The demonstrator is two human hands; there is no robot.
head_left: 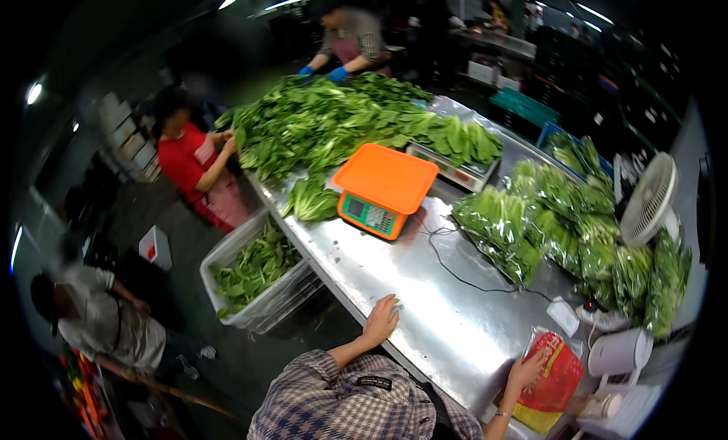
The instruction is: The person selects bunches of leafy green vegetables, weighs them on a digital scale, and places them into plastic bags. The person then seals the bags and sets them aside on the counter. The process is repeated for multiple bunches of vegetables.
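My left hand (380,319) rests on the near edge of the steel table (455,326), its fingers laid out on the metal. Beside its fingertips is a small greyish spot or scrap I cannot make out. At the table's right end my right hand (523,372) grips the edge of a red and yellow plastic bag (554,373) with a clear top part. Farther off, an orange digital scale (387,178) stands on the table with its flat tray bare. Loose leafy greens (315,199) lie against its left side.
A big heap of greens (303,121) covers the far end, where two people work. Bagged greens (523,227), a second scale (455,173), a fan (651,199) and a black cord (455,271) occupy the right. A white bin of leaves (220,277) stands left. Another person (114,319) is beyond it.
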